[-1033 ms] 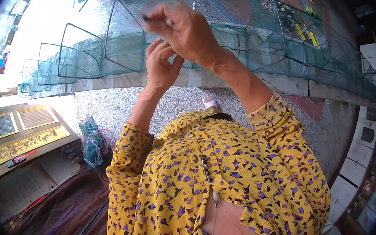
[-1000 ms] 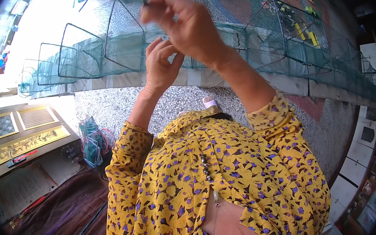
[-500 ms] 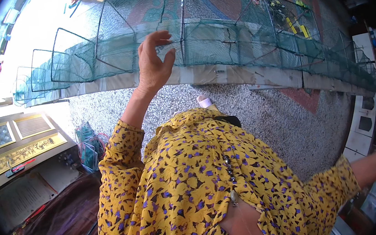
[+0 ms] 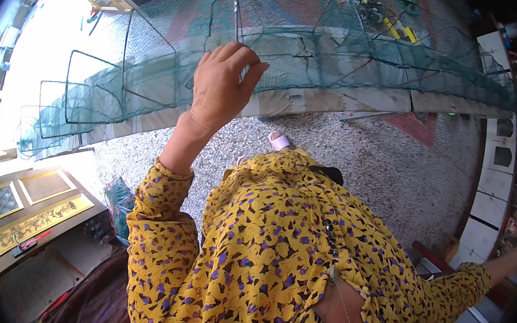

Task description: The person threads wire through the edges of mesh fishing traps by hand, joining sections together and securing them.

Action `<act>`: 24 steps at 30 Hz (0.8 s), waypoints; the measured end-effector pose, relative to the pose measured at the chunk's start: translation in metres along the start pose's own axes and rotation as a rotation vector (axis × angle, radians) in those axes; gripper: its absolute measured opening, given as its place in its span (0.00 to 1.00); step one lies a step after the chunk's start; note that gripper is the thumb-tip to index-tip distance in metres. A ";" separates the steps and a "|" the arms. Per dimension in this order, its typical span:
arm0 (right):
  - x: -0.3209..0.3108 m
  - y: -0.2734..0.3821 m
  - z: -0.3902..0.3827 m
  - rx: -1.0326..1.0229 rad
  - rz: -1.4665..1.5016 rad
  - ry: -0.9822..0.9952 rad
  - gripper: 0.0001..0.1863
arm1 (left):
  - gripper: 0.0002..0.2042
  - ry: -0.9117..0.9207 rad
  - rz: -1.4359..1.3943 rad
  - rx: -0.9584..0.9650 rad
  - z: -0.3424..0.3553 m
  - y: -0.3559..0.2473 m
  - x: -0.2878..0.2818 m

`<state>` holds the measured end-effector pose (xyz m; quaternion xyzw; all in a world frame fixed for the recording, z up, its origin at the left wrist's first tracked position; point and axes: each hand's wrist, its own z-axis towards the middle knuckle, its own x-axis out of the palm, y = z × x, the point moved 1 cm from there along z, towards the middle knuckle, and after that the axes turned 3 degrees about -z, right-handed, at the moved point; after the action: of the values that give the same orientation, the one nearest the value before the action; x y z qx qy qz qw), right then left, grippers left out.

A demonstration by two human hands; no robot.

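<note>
Over the long green netting cage (image 4: 336, 59) with dark metal frames, my left hand (image 4: 225, 83) curls its fingers down at the upper middle of the mesh. Their tips are partly hidden, so what they grip is unclear. My right hand (image 4: 514, 257) is stretched far out to the lower right beside cluttered furniture; its fingers are too small and dim to read. The cage lies along a pale ledge (image 4: 353, 104).
A gold-trimmed panelled piece (image 4: 32, 223) stands at the left, above brown cloth (image 4: 73, 313) and near a green net bundle (image 4: 121, 201). White cabinets (image 4: 493, 174) line the right. My sandalled foot (image 4: 279, 140) is on speckled floor. Yellow items (image 4: 401, 30) show behind the mesh.
My right hand has left the middle, where it was beside my left, and swung far down to the right. My left hand has curled its fingers and shifted slightly rightward; the view has shifted too.
</note>
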<state>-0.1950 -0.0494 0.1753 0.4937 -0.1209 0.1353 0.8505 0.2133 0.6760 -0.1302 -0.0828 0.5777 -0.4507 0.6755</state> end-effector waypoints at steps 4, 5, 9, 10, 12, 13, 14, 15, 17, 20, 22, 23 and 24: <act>-0.010 -0.080 0.038 0.092 -0.114 0.009 0.10 | 0.02 -0.109 -0.371 -0.032 -0.007 0.017 0.006; -0.003 -0.100 0.040 0.119 -0.113 0.035 0.10 | 0.02 -0.116 -0.407 -0.041 -0.008 0.014 0.006; 0.032 -0.174 0.040 0.239 -0.082 0.177 0.11 | 0.03 -0.084 -0.454 -0.020 -0.017 0.000 0.004; 0.046 -0.191 0.038 0.266 -0.060 0.233 0.11 | 0.03 -0.088 -0.446 0.002 -0.020 0.000 0.001; 0.077 -0.219 0.037 0.324 0.011 0.385 0.11 | 0.05 -0.202 -0.833 -0.089 -0.029 0.013 -0.002; 0.093 -0.216 0.048 0.331 0.054 0.499 0.12 | 0.07 -0.195 -1.040 -0.086 -0.033 0.025 -0.008; 0.112 -0.216 0.055 0.352 0.127 0.682 0.12 | 0.09 -0.204 -1.069 -0.123 -0.039 0.035 -0.019; 0.160 -0.258 -0.012 0.352 0.116 0.634 0.08 | 0.10 -0.225 -0.988 -0.185 -0.038 0.022 -0.029; 0.244 -0.219 -0.127 0.316 0.151 0.718 0.04 | 0.11 -0.257 -0.999 -0.279 -0.042 0.031 -0.042; 0.305 -0.202 -0.184 0.377 0.294 1.026 0.03 | 0.11 -0.298 -1.130 -0.416 -0.046 0.051 -0.054; 0.350 -0.182 -0.229 0.397 0.289 1.127 0.06 | 0.11 -0.386 -1.268 -0.461 -0.042 0.065 -0.054; 0.370 -0.184 -0.245 0.429 0.289 1.170 0.08 | 0.12 -0.417 -1.340 -0.489 -0.043 0.072 -0.053; 0.385 -0.183 -0.261 0.464 0.323 1.212 0.09 | 0.11 -0.423 -1.361 -0.516 -0.044 0.075 -0.056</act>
<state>0.2475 0.1339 0.0324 0.4760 0.3381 0.5371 0.6088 0.2187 0.7765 -0.1523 -0.6611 0.3442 -0.5934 0.3038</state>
